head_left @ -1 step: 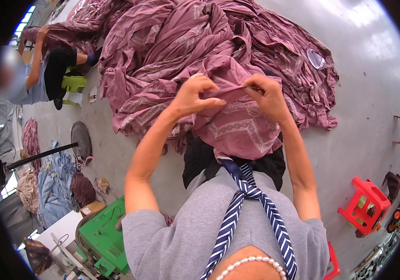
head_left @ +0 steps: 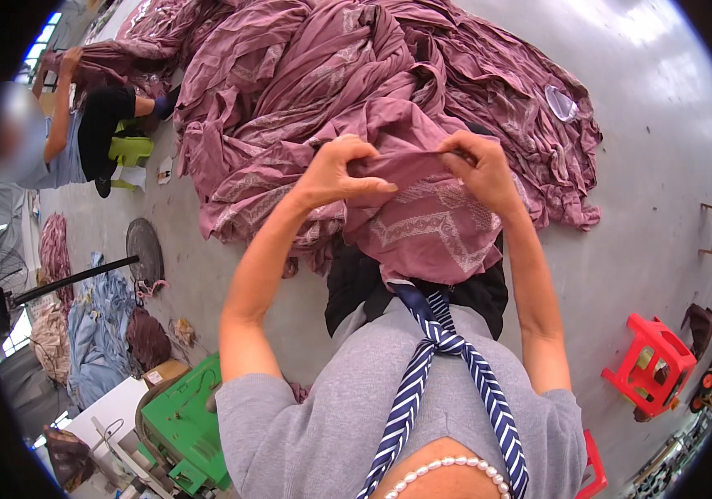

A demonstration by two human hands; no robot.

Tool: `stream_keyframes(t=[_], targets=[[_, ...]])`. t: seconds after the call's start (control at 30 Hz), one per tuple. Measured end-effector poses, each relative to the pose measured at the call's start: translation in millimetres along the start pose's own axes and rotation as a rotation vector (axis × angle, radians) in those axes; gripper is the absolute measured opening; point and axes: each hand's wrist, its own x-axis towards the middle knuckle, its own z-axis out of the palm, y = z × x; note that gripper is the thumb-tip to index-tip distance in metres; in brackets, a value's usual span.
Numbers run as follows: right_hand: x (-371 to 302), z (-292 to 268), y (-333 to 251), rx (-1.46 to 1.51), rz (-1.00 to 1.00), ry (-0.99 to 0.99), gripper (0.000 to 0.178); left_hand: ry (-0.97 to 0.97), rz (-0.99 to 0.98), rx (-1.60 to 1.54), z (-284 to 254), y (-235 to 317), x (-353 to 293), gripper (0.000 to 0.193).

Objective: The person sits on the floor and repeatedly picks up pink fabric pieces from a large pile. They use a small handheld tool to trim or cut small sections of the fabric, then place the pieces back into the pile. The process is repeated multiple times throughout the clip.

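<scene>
Dusty-pink cloth (head_left: 426,229) with pale lace-like patterned bands lies across my lap and runs into a large heap of the same fabric. My left hand (head_left: 341,173) is at its upper left, the fingers curled at the cloth's edge and the thumb held apart from them. My right hand (head_left: 480,170) pinches the edge on the other side between thumb and fingers. Between the two hands the edge is drawn fairly straight. The lower fingers of my left hand are partly hidden.
The pink heap (head_left: 289,100) covers the floor ahead. At far left a person (head_left: 61,125) sits handling the same fabric. A black fan (head_left: 145,249), blue cloth (head_left: 96,324) and a green machine (head_left: 181,416) stand to the left. A red stool (head_left: 651,366) is at right.
My hands have moved slightly apart, the left one a little to the left. The cloth edge between them looks flatter and more stretched.
</scene>
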Motion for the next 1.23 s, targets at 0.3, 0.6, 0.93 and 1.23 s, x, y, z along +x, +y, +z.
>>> stream_keyframes(t=[0.3,0.6,0.93,1.23], targets=[[-6.6,-22.0,0.6,0.270,0.172,0.044,0.009,-0.013,-0.309,-0.754,-13.1,11.8,-8.1,0.016],[-14.9,-21.8,1.4,0.036,-0.080,0.183,0.007,-0.031,-0.251,-0.820,-14.8,40.5,-8.0,0.022],[-89.6,-46.3,13.0,-0.070,0.042,0.150,0.012,-0.196,0.267,0.439,66.5,68.2,-17.2,0.091],[-91.4,-79.3,22.7,0.277,-0.023,0.605,0.009,0.338,0.443,0.337,33.9,27.5,47.5,0.030]])
